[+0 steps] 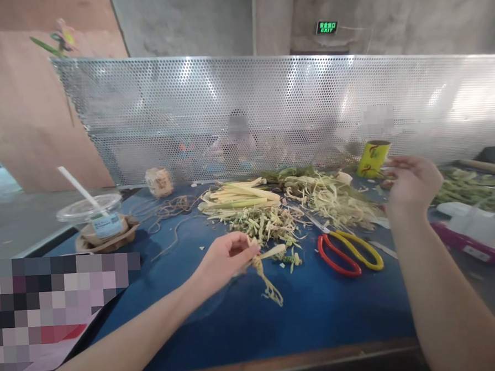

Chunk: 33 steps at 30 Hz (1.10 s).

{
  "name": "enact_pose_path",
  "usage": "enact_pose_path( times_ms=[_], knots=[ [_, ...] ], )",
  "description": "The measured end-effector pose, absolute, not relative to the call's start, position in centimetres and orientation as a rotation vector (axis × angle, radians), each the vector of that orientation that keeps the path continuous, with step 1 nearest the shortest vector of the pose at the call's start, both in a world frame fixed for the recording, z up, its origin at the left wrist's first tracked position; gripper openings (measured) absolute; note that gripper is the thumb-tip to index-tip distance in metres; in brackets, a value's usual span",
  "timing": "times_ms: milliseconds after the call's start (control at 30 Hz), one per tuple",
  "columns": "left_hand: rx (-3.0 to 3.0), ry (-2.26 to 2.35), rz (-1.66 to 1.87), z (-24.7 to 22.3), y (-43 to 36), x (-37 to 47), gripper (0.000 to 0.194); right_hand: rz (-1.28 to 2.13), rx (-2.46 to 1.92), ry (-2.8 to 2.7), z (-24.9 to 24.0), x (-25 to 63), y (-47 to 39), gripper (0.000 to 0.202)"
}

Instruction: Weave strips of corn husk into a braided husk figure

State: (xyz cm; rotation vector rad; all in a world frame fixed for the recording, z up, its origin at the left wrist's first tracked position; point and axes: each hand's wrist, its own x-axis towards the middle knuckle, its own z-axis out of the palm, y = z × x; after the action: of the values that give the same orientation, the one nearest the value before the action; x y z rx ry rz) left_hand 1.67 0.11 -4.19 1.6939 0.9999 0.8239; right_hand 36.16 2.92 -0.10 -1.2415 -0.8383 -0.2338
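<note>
My left hand is closed in a pinch on a pale, knotted strip of plant fibre, whose frayed tail hangs over the blue tabletop. My right hand is raised at the right, its fingers drawn together beside a yellow cylinder. Whatever those fingers hold, if anything, is too blurred to make out. Between my arms lie scissors with one red and one yellow handle, blades pointing away. Behind the left hand are a stack of pale green stalks and a heap of shredded plant pieces.
On the left stand a lidded plastic cup with a straw in a cardboard holder, tangled twine and a pale roll. A perforated metal screen closes off the back. A purple tray lies at the right.
</note>
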Motion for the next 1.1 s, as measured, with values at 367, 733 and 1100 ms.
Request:
enact_pose_path(
  times_ms=[367,733,1100],
  knots=[
    [2.205,0.935,0.71,-5.3,-2.4,1.8,0.018,-0.142,-1.617,-1.581,-2.5,28.2,7.9,0.014],
    [2.049,0.893,0.775,-5.9,-1.8,1.2,0.023,-0.035,-1.868,-2.242,-3.2,21.1,16.8,0.028],
    [2.006,0.867,0.787,-5.8,-1.4,1.0,0.023,-0.104,-2.023,-2.225,-3.3,21.5,17.8,0.027]
  ],
)
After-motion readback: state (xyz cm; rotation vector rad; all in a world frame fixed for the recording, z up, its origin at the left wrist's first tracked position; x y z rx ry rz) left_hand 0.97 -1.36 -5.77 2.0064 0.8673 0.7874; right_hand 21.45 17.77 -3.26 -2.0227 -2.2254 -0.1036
